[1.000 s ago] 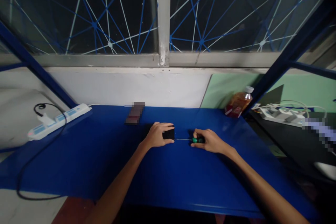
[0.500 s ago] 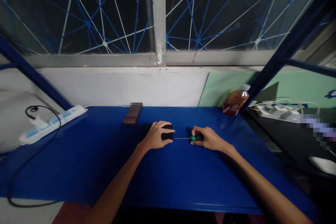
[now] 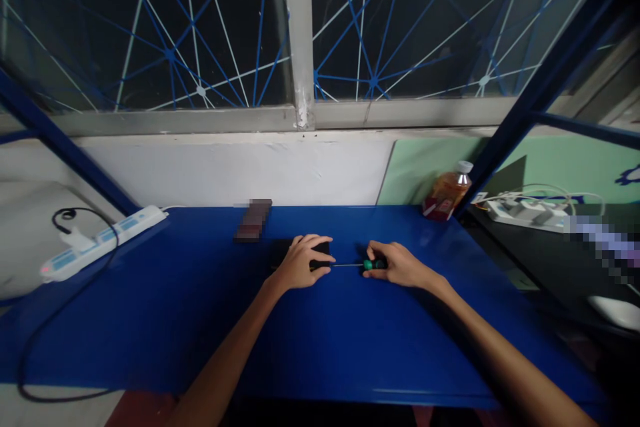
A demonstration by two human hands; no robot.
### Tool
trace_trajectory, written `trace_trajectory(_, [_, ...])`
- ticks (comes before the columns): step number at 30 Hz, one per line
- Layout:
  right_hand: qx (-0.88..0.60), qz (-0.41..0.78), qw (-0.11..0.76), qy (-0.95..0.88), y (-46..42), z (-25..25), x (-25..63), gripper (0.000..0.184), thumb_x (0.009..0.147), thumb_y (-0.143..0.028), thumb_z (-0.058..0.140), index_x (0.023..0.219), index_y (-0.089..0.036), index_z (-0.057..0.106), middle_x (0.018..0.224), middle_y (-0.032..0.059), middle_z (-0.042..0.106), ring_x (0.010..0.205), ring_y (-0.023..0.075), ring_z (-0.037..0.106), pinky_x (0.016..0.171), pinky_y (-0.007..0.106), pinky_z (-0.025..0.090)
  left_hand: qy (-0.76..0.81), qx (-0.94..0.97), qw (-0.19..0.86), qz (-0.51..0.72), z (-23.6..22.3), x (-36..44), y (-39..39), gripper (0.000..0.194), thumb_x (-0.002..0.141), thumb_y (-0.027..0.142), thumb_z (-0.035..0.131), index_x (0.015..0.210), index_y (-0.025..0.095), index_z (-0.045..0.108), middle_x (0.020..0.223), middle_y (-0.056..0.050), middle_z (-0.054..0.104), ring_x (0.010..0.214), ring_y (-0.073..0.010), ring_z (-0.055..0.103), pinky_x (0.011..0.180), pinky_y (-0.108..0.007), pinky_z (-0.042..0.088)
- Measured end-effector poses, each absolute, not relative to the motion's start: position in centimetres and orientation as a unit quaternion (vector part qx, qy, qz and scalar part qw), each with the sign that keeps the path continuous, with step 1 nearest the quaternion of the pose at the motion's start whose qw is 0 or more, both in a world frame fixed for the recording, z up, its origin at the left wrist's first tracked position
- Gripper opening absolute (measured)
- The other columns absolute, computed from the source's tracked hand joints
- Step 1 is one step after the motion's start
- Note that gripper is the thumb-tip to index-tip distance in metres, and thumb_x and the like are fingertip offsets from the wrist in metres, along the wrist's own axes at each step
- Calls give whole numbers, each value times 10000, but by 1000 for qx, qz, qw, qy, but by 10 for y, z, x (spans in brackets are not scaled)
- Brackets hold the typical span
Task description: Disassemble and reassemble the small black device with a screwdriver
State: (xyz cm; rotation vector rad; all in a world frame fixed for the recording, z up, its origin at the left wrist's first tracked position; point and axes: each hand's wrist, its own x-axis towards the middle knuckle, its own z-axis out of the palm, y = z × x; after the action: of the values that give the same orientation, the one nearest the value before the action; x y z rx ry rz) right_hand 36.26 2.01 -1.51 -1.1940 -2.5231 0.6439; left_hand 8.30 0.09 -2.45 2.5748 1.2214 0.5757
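Observation:
On the blue table (image 3: 320, 340), my left hand (image 3: 303, 261) is wrapped over a black box-shaped object (image 3: 321, 248), thumb on its near side and fingers across its top. The palm covers much of it, so its exact kind cannot be made out. My right hand (image 3: 397, 264) pinches the green and black handle of a screwdriver (image 3: 369, 265) between thumb and fingers. Its thin metal shaft lies level and points left, its tip at the right side of the black object. Whether the tip sits inside that side is too small to tell.
Behind my left hand lies a dark, blurred-out flat item (image 3: 253, 220). A white power strip (image 3: 107, 240) with a black cable is at the left. A drink bottle (image 3: 447, 193) stands at the back right. Another power strip (image 3: 530, 213) and a white mouse (image 3: 616, 312) lie on the neighbouring dark desk.
The camera view has shifted slightly. Both hands keep their grips, and the screwdriver stays lined up with the black object's right side.

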Motion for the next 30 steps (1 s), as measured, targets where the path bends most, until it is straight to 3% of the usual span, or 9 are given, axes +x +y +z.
trace_trajectory(8, [-405,208,153,-877,20,-12,363,377,875,-529,500,777,-200,656,637,12,621,539,126,500,543,252,303,410,882,110,206,-27,85,1,209,811,261,631,981,357,707,1344,25,526,1224,-293,440,982,-526,312])
trace_trajectory(15, [-417,218,155,-869,23,-19,362,376,740,-560,655,782,-196,572,597,-39,552,511,104,435,515,227,281,412,884,93,201,-27,87,-1,179,806,244,628,937,333,712,1329,12,536,1213,-293,445,972,-532,320])
trace_trajectory(30, [-405,259,176,-859,26,-17,366,318,749,-487,664,774,-192,546,654,-39,546,547,103,441,525,223,300,421,874,90,227,-27,89,-3,139,797,295,640,909,299,723,1287,-7,571,1183,-286,476,998,-510,309])
